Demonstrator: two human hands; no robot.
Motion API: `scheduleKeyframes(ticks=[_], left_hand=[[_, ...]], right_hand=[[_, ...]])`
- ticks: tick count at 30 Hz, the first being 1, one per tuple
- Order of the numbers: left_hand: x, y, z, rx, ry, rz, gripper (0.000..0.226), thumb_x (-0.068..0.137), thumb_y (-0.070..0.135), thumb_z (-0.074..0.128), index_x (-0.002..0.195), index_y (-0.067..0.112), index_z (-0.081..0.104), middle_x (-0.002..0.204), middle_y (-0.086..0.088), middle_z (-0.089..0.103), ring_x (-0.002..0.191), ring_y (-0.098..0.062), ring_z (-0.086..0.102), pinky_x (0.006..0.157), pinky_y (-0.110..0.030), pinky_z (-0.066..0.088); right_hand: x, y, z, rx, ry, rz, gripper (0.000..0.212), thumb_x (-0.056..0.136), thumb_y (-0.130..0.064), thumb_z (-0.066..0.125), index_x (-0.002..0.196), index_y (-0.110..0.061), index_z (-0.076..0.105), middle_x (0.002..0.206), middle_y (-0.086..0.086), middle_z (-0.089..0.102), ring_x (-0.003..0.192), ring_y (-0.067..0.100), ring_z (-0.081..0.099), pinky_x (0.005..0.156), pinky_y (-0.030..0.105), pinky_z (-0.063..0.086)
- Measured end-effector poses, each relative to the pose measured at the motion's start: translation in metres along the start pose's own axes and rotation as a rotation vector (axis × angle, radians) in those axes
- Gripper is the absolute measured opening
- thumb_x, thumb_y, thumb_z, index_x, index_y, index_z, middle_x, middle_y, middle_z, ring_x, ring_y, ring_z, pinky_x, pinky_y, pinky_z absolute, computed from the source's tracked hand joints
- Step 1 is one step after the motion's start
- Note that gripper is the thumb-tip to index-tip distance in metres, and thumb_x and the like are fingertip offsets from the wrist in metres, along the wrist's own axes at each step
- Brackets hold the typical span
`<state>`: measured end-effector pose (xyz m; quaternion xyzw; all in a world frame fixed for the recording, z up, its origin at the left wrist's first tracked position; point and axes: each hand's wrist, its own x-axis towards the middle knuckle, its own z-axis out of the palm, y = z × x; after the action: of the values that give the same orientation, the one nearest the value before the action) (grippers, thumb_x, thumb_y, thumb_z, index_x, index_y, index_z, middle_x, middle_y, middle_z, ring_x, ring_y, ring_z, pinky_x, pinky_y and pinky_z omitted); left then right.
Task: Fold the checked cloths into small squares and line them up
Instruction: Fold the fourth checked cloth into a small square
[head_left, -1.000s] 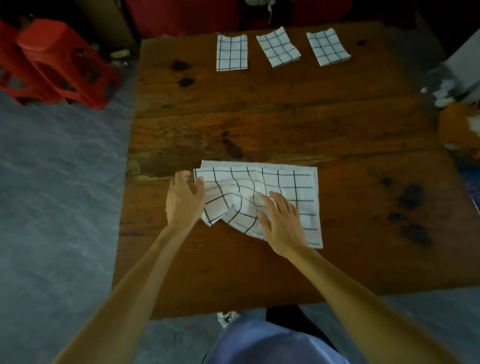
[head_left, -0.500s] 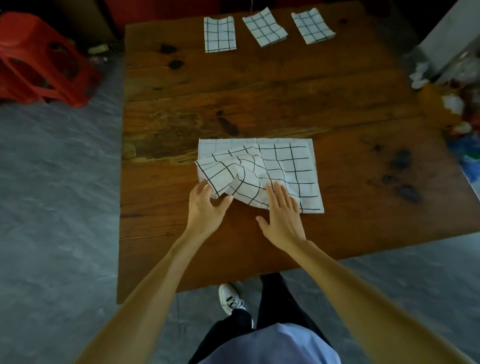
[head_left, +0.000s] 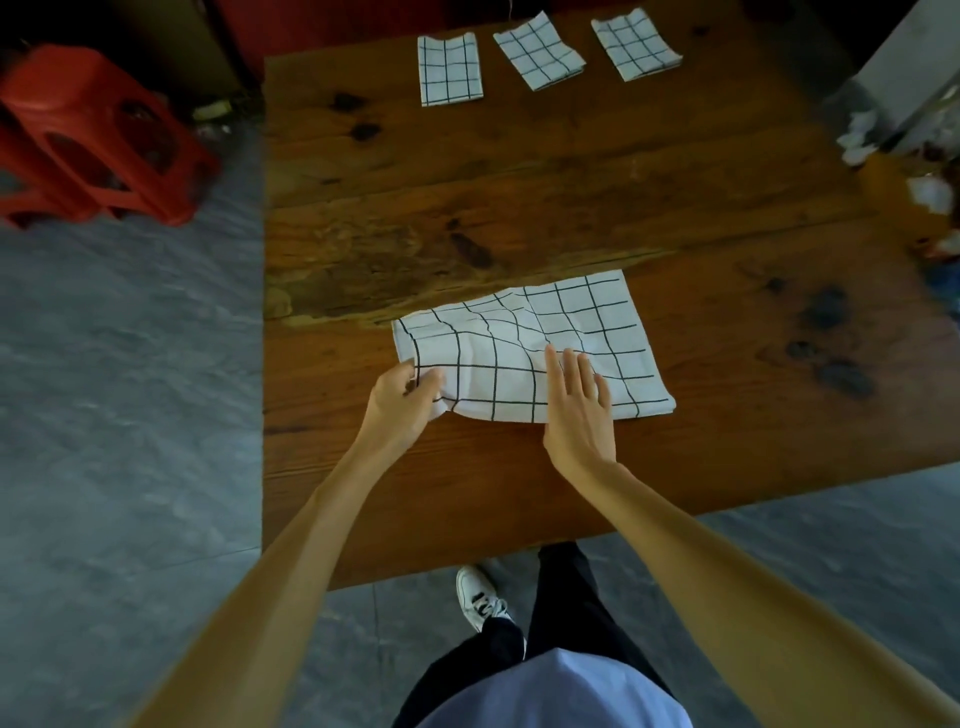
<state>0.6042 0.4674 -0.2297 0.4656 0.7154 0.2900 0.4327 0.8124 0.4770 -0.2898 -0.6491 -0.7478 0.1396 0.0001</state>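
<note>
While the left hand (head_left: 402, 397) pinches the near-left corner of the half-folded checked cloth (head_left: 540, 343), fingers curled round the fabric, the right hand (head_left: 579, 410) lies flat and straight-fingered on its near edge. Cloth sits wrinkled on the wooden counter (head_left: 571, 187), near side. Three folded cloths (head_left: 540, 52) line the far edge, well apart from it.

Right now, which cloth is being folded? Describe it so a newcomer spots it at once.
Start at the wooden table. Along its far edge lies a row of three small folded cloths; the cloth being worked lies nearer the person, under both hands. It is far larger, rumpled, and the left hand pinches its near-left corner.
</note>
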Motion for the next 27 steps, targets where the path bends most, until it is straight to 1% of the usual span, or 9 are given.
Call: scheduleKeyframes(ticks=[3,6,9,11,12,15,19,23,27], left_hand=[[-0.002,-0.012,-0.005,-0.044,-0.014,-0.047,0.038,0.094,0.034,0.052,0.080,-0.001,0.051,0.070,-0.005,0.052,0.058,-0.020,0.044,0.050,-0.022,0.036],[-0.007,-0.023,-0.011,-0.081,0.006,-0.108,0.018,0.095,0.024,0.050,0.103,0.011,0.061,0.090,0.001,0.070,0.076,-0.022,0.065,0.063,-0.030,0.047],[-0.013,-0.032,-0.017,-0.042,0.049,-0.210,0.037,0.095,0.021,0.052,0.131,0.018,0.049,0.125,-0.002,0.060,0.107,-0.019,0.059,0.082,-0.032,0.048],[-0.015,-0.038,-0.020,-0.054,0.058,-0.297,0.054,0.093,0.024,0.057,0.143,0.021,0.036,0.145,-0.003,0.042,0.132,-0.023,0.039,0.103,-0.041,0.036],[-0.018,-0.039,-0.020,-0.076,0.044,-0.312,0.058,0.092,0.027,0.059,0.144,0.023,0.033,0.149,-0.003,0.037,0.136,-0.023,0.033,0.106,-0.042,0.032],[-0.027,-0.038,-0.019,-0.151,-0.035,-0.285,0.073,0.088,0.035,0.066,0.148,0.028,0.025,0.152,-0.005,0.031,0.136,-0.023,0.033,0.107,-0.044,0.032],[-0.034,-0.042,-0.019,-0.154,-0.138,-0.262,0.095,0.079,0.025,0.077,0.150,0.034,0.015,0.153,-0.004,0.030,0.138,-0.023,0.032,0.108,-0.047,0.033],[-0.038,-0.045,-0.018,-0.144,-0.110,-0.199,0.093,0.080,0.016,0.075,0.150,0.034,0.015,0.147,-0.002,0.039,0.120,-0.012,0.044,0.100,-0.039,0.038],[-0.037,-0.045,-0.017,-0.107,-0.079,-0.171,0.091,0.082,0.021,0.073,0.150,0.035,0.013,0.151,-0.004,0.031,0.131,-0.020,0.037,0.100,-0.041,0.038]], right_hand=[[0.003,0.002,-0.001,-0.036,-0.015,-0.032,0.095,0.090,0.001,0.055,0.152,-0.019,-0.014,0.162,0.013,-0.001,0.149,0.029,-0.003,0.121,0.045,0.005],[0.003,0.008,-0.002,-0.092,-0.033,-0.067,0.091,0.091,-0.002,0.054,0.153,-0.017,-0.010,0.162,0.011,0.001,0.149,0.030,-0.001,0.121,0.047,0.005],[0.002,0.018,-0.005,-0.138,-0.077,-0.084,0.083,0.094,-0.003,0.048,0.154,-0.016,-0.008,0.163,0.010,-0.003,0.149,0.029,-0.006,0.121,0.048,0.001],[0.001,0.023,-0.005,-0.147,-0.107,-0.086,0.081,0.095,-0.003,0.045,0.154,-0.016,-0.008,0.163,0.009,-0.005,0.149,0.028,-0.009,0.121,0.048,-0.001],[0.001,0.024,-0.006,-0.144,-0.115,-0.083,0.081,0.095,-0.003,0.045,0.154,-0.016,-0.009,0.163,0.009,-0.006,0.149,0.028,-0.009,0.121,0.048,-0.001],[0.001,0.024,-0.006,-0.119,-0.130,-0.051,0.080,0.095,-0.004,0.045,0.154,-0.017,-0.006,0.163,0.009,-0.004,0.149,0.028,-0.009,0.121,0.048,-0.001],[0.003,0.025,-0.005,-0.096,-0.117,-0.006,0.081,0.094,-0.006,0.050,0.154,-0.016,-0.003,0.163,0.010,0.001,0.149,0.029,-0.005,0.121,0.049,0.003],[0.005,0.023,-0.006,-0.081,-0.110,0.021,0.080,0.094,-0.007,0.049,0.154,-0.016,-0.002,0.163,0.010,0.001,0.149,0.029,-0.005,0.121,0.050,0.001],[0.004,0.015,-0.007,-0.124,-0.095,-0.016,0.080,0.094,-0.010,0.050,0.154,-0.017,-0.003,0.162,0.011,0.000,0.149,0.029,-0.005,0.121,0.049,0.000]])
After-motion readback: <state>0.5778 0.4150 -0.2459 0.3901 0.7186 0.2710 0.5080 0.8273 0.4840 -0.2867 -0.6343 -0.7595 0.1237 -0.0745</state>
